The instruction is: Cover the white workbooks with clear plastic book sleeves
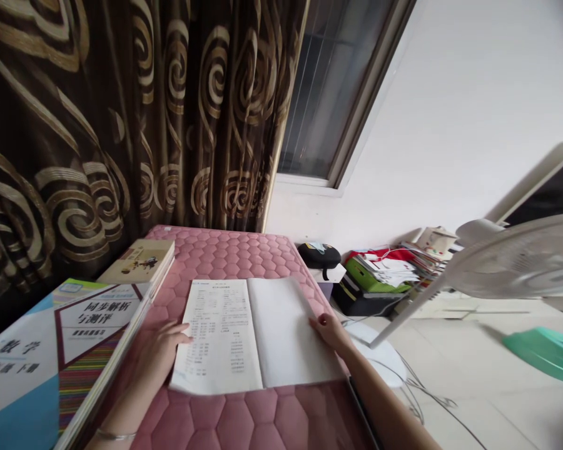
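An open book (220, 337) with thin pages lies on a pink quilted surface (229, 256). Its left page carries printed text that appears upside down to me; the right page (291, 337) looks blank. My left hand (166, 340) rests at the left edge, its fingers stretched onto the printed page. At the opposite edge, my right hand (331, 332) has its fingers curled closed around the blank page's margin. Part of that grip is hidden from view. Beside my left forearm lies a blue and white workbook (23, 350), on a stack with a beige-covered book (138, 262) behind it.
A dark patterned curtain (206, 112) hangs behind, next to a window (333, 87). To the right are a white fan (520, 256) with cables on the floor, a black case (319, 255), piled papers (389, 269) and a green plastic object (544, 353).
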`<state>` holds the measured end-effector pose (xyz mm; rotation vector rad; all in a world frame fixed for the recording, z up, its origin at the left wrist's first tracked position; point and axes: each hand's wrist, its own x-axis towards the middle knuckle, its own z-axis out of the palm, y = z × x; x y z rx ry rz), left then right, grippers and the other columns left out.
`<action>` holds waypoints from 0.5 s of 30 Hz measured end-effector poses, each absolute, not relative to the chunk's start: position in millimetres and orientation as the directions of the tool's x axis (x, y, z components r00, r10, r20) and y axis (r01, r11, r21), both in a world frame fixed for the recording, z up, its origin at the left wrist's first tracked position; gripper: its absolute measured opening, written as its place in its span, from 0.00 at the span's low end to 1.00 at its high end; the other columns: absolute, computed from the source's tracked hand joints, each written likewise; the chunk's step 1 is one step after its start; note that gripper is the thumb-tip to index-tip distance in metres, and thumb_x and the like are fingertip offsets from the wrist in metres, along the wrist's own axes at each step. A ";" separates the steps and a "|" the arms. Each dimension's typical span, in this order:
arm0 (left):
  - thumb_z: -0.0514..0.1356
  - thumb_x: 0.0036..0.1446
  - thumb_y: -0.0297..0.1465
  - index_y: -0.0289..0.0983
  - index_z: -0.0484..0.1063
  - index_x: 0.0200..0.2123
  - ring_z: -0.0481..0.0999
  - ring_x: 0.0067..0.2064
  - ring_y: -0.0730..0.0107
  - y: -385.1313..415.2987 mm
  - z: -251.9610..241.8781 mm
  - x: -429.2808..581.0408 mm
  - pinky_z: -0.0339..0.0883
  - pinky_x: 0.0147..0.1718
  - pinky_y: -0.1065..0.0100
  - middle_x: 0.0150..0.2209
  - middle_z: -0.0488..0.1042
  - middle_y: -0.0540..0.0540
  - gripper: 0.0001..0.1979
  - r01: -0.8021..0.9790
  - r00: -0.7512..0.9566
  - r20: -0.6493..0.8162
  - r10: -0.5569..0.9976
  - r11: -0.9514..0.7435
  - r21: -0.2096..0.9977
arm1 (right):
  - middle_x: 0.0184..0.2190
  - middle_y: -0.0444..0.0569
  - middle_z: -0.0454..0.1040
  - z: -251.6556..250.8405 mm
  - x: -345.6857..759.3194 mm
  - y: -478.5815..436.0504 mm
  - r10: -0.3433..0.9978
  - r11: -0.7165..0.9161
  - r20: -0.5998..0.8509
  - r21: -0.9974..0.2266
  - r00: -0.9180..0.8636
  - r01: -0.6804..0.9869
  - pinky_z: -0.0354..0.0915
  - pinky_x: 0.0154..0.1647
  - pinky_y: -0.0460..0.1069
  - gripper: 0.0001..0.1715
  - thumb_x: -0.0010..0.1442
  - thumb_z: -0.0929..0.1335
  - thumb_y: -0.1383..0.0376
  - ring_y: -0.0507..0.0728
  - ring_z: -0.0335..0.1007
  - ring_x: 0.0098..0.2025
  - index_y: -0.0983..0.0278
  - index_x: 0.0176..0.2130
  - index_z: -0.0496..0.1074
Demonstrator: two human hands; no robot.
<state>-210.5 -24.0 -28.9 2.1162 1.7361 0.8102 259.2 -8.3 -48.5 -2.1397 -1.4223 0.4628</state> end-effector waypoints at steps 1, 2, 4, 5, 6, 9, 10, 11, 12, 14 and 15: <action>0.53 0.51 0.26 0.46 0.83 0.31 0.75 0.55 0.62 -21.8 -29.1 -213.7 0.67 0.58 0.59 0.50 0.79 0.51 0.18 0.817 0.170 0.228 0.959 -0.266 0.511 | 0.21 0.44 0.69 -51.5 259.3 -12.7 0.918 -0.312 0.007 -0.605 0.397 0.733 0.56 0.26 0.46 0.14 0.55 0.67 0.57 0.54 0.66 0.27 0.61 0.23 0.63; 0.53 0.50 0.25 0.46 0.83 0.34 0.75 0.56 0.62 -20.7 -29.7 -216.9 0.66 0.59 0.58 0.51 0.79 0.50 0.19 0.805 0.222 0.216 0.951 -0.304 0.510 | 0.21 0.44 0.70 -53.6 259.7 -15.5 0.915 -0.314 0.007 -0.614 0.403 0.724 0.56 0.26 0.46 0.14 0.55 0.67 0.57 0.54 0.67 0.28 0.61 0.24 0.63; 0.52 0.50 0.23 0.48 0.82 0.39 0.74 0.57 0.62 -20.6 -31.3 -223.4 0.64 0.61 0.56 0.53 0.77 0.51 0.23 0.796 0.311 0.209 0.927 -0.374 0.476 | 0.22 0.45 0.70 -55.8 260.9 -17.8 0.909 -0.322 0.001 -0.634 0.417 0.703 0.56 0.26 0.46 0.15 0.55 0.67 0.56 0.55 0.67 0.28 0.61 0.24 0.63; 0.51 0.48 0.22 0.49 0.82 0.41 0.73 0.58 0.62 -21.4 -32.0 -226.1 0.63 0.61 0.56 0.54 0.76 0.52 0.25 0.800 0.330 0.204 0.922 -0.388 0.457 | 0.22 0.45 0.70 -56.2 261.7 -17.8 0.906 -0.326 -0.006 -0.645 0.423 0.691 0.56 0.26 0.46 0.15 0.55 0.67 0.56 0.55 0.67 0.28 0.61 0.24 0.64; 0.51 0.47 0.20 0.48 0.81 0.43 0.72 0.59 0.62 -22.8 -32.1 -227.5 0.62 0.62 0.55 0.55 0.76 0.51 0.27 0.813 0.331 0.193 0.924 -0.383 0.438 | 0.22 0.45 0.70 -56.4 262.5 -17.5 0.904 -0.331 -0.016 -0.657 0.427 0.677 0.56 0.25 0.46 0.15 0.54 0.67 0.55 0.55 0.67 0.28 0.61 0.24 0.64; 0.50 0.46 0.17 0.43 0.81 0.44 0.69 0.62 0.57 -30.5 -26.7 -216.5 0.60 0.62 0.51 0.58 0.73 0.45 0.29 0.900 0.234 0.141 0.962 -0.269 0.344 | 0.21 0.43 0.69 -56.2 263.9 -16.8 0.899 -0.348 -0.061 -0.700 0.433 0.624 0.55 0.24 0.45 0.16 0.54 0.68 0.55 0.53 0.66 0.25 0.61 0.24 0.64; 0.49 0.47 0.16 0.42 0.81 0.44 0.67 0.63 0.54 -33.9 -22.7 -205.6 0.60 0.62 0.49 0.59 0.72 0.44 0.28 0.925 0.193 0.136 0.972 -0.227 0.306 | 0.20 0.43 0.69 -55.9 264.0 -17.1 0.898 -0.355 -0.080 -0.715 0.434 0.603 0.55 0.23 0.45 0.16 0.53 0.69 0.54 0.52 0.65 0.24 0.62 0.24 0.65; 0.49 0.49 0.17 0.41 0.81 0.43 0.66 0.63 0.52 -37.4 -17.9 -190.9 0.59 0.61 0.47 0.60 0.71 0.43 0.26 0.942 0.167 0.135 0.977 -0.199 0.272 | 0.19 0.42 0.68 -55.5 263.8 -17.7 0.895 -0.362 -0.100 -0.730 0.434 0.579 0.55 0.23 0.45 0.16 0.53 0.69 0.54 0.52 0.64 0.23 0.62 0.24 0.65; 0.48 0.51 0.17 0.40 0.80 0.43 0.65 0.64 0.52 -40.9 -12.5 -172.6 0.58 0.62 0.49 0.61 0.70 0.42 0.25 0.942 0.163 0.144 0.976 -0.198 0.271 | 0.18 0.41 0.67 -54.9 263.5 -18.5 0.893 -0.370 -0.121 -0.746 0.433 0.554 0.54 0.22 0.45 0.17 0.53 0.70 0.54 0.51 0.63 0.22 0.62 0.24 0.65; 0.44 0.59 0.21 0.35 0.74 0.54 0.61 0.66 0.56 -46.6 -2.2 -128.0 0.57 0.64 0.55 0.64 0.65 0.39 0.25 0.890 0.245 0.134 0.960 -0.277 0.363 | 0.17 0.40 0.66 -52.8 263.0 -21.2 0.890 -0.384 -0.166 -0.777 0.425 0.499 0.54 0.20 0.45 0.18 0.53 0.70 0.52 0.51 0.62 0.20 0.62 0.25 0.65; 0.44 0.63 0.27 0.32 0.69 0.59 0.58 0.68 0.57 -48.6 1.9 -103.7 0.54 0.65 0.58 0.66 0.61 0.38 0.25 0.843 0.304 0.116 0.946 -0.324 0.430 | 0.17 0.41 0.66 -51.1 263.0 -23.0 0.890 -0.389 -0.189 -0.791 0.416 0.472 0.55 0.20 0.45 0.19 0.53 0.70 0.51 0.52 0.62 0.20 0.62 0.26 0.66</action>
